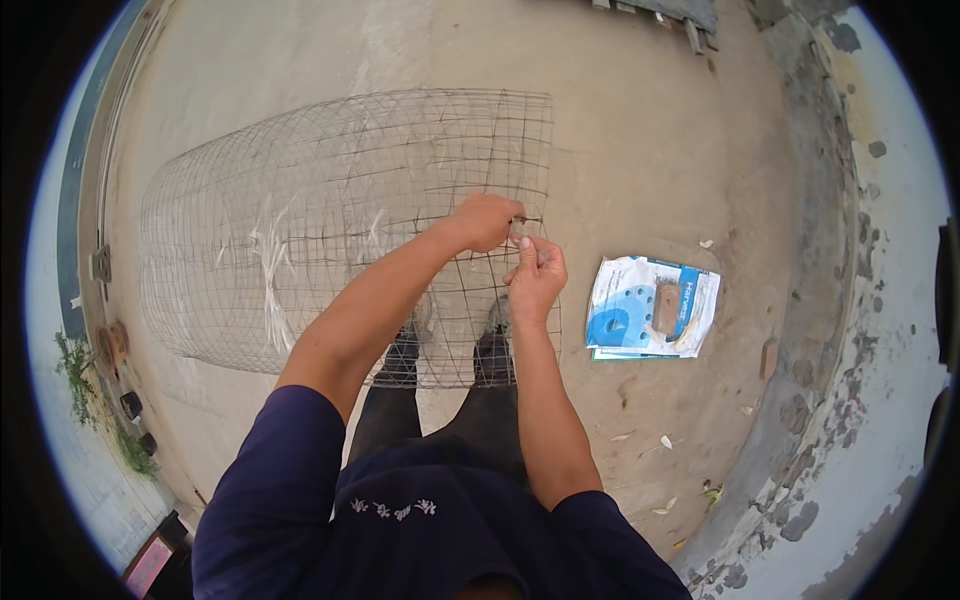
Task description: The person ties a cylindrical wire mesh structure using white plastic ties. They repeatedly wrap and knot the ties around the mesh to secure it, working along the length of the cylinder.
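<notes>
Mesh (300, 230) roll fills centre-left of frame, over our feet. Left hand (487, 221) fisted on its top edge; right hand (537, 277) pinches a wire (530, 221) there. We judge it light, springy, with sharp cut ends; best gripped at crossings.

The wire mesh (330, 230) is grey metal in a square grid pattern, with pale whitish strips across its left part. The floor (640, 130) is tan and dusty. To the right lies a white and blue bag (650, 305). The sleeves (270, 480) are dark navy.
</notes>
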### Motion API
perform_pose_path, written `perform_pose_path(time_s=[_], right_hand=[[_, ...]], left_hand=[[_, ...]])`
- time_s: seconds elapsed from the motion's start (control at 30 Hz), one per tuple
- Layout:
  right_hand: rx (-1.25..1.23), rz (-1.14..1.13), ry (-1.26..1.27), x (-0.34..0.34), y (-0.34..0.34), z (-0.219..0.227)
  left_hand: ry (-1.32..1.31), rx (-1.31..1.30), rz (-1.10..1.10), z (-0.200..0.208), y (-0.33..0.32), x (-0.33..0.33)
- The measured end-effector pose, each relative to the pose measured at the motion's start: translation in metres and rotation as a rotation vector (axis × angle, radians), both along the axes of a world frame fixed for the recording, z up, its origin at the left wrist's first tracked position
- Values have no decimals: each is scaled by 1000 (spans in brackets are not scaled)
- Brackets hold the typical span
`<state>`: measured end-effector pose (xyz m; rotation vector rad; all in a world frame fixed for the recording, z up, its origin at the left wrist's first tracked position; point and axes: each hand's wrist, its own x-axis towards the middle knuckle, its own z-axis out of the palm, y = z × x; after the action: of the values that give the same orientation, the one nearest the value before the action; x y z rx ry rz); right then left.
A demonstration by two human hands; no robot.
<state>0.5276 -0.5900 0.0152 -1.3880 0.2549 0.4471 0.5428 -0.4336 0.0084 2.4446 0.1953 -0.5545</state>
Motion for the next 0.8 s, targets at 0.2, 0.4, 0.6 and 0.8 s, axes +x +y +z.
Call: perform_pose_path(time_s=[0.2, 0.4, 0.6, 0.8], right_hand=[[-271, -3, -109, -9, -17, -6], [-514, 189, -358, 8, -35, -10], [-522, 274, -222, 21, -36, 8], [-597, 362, -342, 3, -42, 17]], left_hand=[[-130, -143, 102, -16, 0, -13], [-89, -228, 137, -9, 3, -13], [-113, -108, 274, -7, -12, -9], [-104, 38, 350, 4, -26, -5]])
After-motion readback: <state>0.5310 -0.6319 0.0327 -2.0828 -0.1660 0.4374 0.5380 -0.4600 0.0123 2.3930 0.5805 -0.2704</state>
